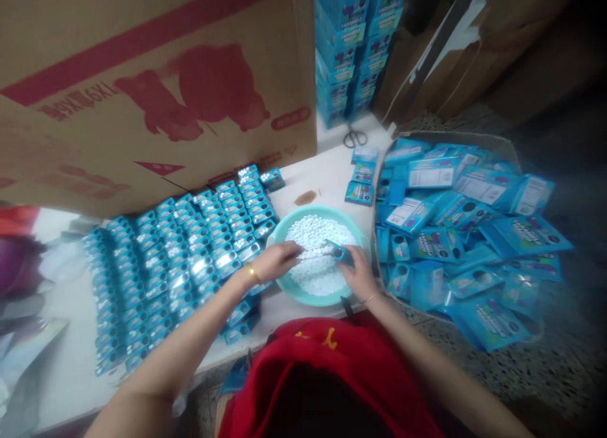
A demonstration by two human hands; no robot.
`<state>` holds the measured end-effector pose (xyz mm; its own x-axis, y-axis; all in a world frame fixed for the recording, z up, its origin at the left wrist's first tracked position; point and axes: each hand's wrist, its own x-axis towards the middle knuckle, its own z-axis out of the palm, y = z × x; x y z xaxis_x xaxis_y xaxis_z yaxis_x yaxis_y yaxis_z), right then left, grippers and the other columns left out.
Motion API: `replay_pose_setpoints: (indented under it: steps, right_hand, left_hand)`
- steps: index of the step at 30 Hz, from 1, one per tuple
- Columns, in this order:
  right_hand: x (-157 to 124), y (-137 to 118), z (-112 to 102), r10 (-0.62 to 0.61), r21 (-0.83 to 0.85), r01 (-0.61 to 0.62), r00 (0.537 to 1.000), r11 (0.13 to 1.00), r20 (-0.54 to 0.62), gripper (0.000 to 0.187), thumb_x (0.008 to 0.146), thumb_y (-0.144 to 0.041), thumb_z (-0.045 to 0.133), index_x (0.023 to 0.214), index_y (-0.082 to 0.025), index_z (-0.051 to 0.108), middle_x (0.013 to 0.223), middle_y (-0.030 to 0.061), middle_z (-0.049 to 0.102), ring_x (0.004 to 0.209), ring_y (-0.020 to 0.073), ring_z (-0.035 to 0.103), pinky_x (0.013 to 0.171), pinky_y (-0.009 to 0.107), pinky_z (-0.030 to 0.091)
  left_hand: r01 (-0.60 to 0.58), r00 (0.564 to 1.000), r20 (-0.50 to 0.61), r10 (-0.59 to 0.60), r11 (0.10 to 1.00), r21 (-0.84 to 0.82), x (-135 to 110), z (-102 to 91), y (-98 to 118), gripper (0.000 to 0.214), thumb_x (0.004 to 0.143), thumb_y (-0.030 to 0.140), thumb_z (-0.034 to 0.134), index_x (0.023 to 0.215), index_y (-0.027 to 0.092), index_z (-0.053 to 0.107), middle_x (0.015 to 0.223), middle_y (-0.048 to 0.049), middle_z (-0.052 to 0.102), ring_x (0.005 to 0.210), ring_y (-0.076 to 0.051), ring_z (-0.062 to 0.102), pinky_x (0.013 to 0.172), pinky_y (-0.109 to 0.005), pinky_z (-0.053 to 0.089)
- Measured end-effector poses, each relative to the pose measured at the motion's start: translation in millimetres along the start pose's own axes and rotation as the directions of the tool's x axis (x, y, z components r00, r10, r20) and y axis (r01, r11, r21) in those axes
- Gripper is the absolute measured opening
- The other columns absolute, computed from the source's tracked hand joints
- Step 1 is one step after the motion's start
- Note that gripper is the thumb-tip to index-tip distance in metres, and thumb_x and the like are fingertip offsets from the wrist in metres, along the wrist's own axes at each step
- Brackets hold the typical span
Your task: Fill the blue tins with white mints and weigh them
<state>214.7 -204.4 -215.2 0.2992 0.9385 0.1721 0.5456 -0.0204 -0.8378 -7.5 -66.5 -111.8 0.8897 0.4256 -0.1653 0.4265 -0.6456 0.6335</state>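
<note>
A pale turquoise bowl point(313, 299) full of small white balls point(318, 280) stands on the table before me. My right hand point(359, 272) holds a small blue box point(342, 255) over the bowl's right side, its near end within my fingers. From the left, my left hand point(282, 258) reaches over the rim with its fingers drawn together at the balls. A pale row of balls stretches from those fingertips towards the box; what the fingers grip is too blurred to make out.
Many small blue boxes point(199, 264) stand in rows at the left. A large cardboard carton point(190, 78) rises behind them. Stacked blue cartons point(339, 52) and scissors point(355, 136) are at the back. A sack point(493, 138) heaped with flat blue packs point(441, 242) sits at the right.
</note>
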Motion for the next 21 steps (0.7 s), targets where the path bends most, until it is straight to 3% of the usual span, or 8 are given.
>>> replay_pose_setpoints:
  steps: [3,7,9,11,13,16,21]
  right_hand:
    - [0.7,0.8,9.2,-0.052,0.001,0.052,0.998,0.999,0.031,0.034,0.08,-0.018,0.048,0.113,-0.021,0.052,0.109,0.0102,0.055,0.108,0.0253,0.051,0.096,0.043,0.042]
    - [-2.5,5.7,18.0,-0.067,0.008,0.067,0.997,0.998,0.041,0.036,0.079,-0.016,0.046,0.113,-0.022,0.051,0.109,0.0099,0.055,0.108,0.025,0.051,0.096,0.043,0.043]
    - [-4.2,10.5,20.0,-0.053,0.017,0.053,0.998,0.998,0.035,0.034,0.079,-0.017,0.047,0.112,-0.022,0.051,0.108,0.0097,0.055,0.107,0.0257,0.051,0.095,0.045,0.043]
    - [-5.4,16.0,20.0,-0.033,0.03,0.033,0.999,0.999,0.002,0.033,0.078,-0.017,0.049,0.111,-0.022,0.051,0.108,0.0099,0.055,0.107,0.0267,0.051,0.095,0.048,0.042]
    - [-5.9,21.4,18.6,-0.012,0.04,0.014,0.999,0.999,-0.046,0.033,0.079,-0.018,0.05,0.112,-0.021,0.05,0.109,0.0104,0.055,0.107,0.0275,0.051,0.096,0.05,0.041]
    - [-5.1,27.2,15.9,-0.003,0.054,0.008,0.995,0.999,-0.096,0.034,0.08,-0.021,0.052,0.114,-0.021,0.048,0.111,0.0107,0.055,0.108,0.0277,0.051,0.097,0.051,0.041]
    - [-3.2,29.2,13.4,-0.004,0.084,0.013,0.994,0.996,-0.106,0.032,0.083,-0.025,0.054,0.114,-0.022,0.049,0.111,0.0103,0.056,0.108,0.0268,0.052,0.096,0.048,0.042]
  left_hand:
    - [0.077,0.991,0.089,-0.098,0.973,0.219,12.2,-4.5,27.7,0.021,0.09,0.024,0.047,0.105,0.016,0.06,0.097,-0.0084,0.063,0.088,-0.019,0.061,0.081,-0.031,0.048]
    - [0.138,0.962,0.139,-0.236,0.855,0.5,23.9,-1.5,69.9,0.022,0.091,0.015,0.04,0.097,0.013,0.061,0.093,-0.0116,0.062,0.082,-0.022,0.062,0.07,-0.032,0.049]
    - [0.123,0.961,0.134,-0.241,0.808,0.576,24.5,-1.3,83.7,0.023,0.091,0.011,0.037,0.095,0.012,0.06,0.092,-0.0127,0.06,0.084,-0.023,0.06,0.067,-0.032,0.049]
    - [0.112,0.969,0.112,-0.22,0.795,0.596,22.6,-2.2,84.0,0.023,0.092,0.013,0.037,0.096,0.013,0.059,0.092,-0.0115,0.059,0.086,-0.022,0.059,0.067,-0.03,0.048]
    - [0.141,0.975,0.056,-0.214,0.797,0.587,21.1,-1.3,67.6,0.021,0.092,0.016,0.038,0.1,0.016,0.057,0.094,-0.009,0.058,0.087,-0.02,0.058,0.069,-0.029,0.048]
    - [0.269,0.956,-0.053,-0.287,0.795,0.543,26.8,11.4,18.8,0.022,0.092,0.016,0.037,0.109,0.018,0.052,0.101,-0.0074,0.057,0.092,-0.018,0.056,0.072,-0.028,0.047]
    - [0.424,0.902,-0.133,-0.411,0.784,0.454,57.2,58.9,-58.7,0.031,0.091,0.008,0.03,0.114,0.014,0.05,0.114,-0.0139,0.051,0.105,-0.024,0.049,0.085,-0.037,0.044]
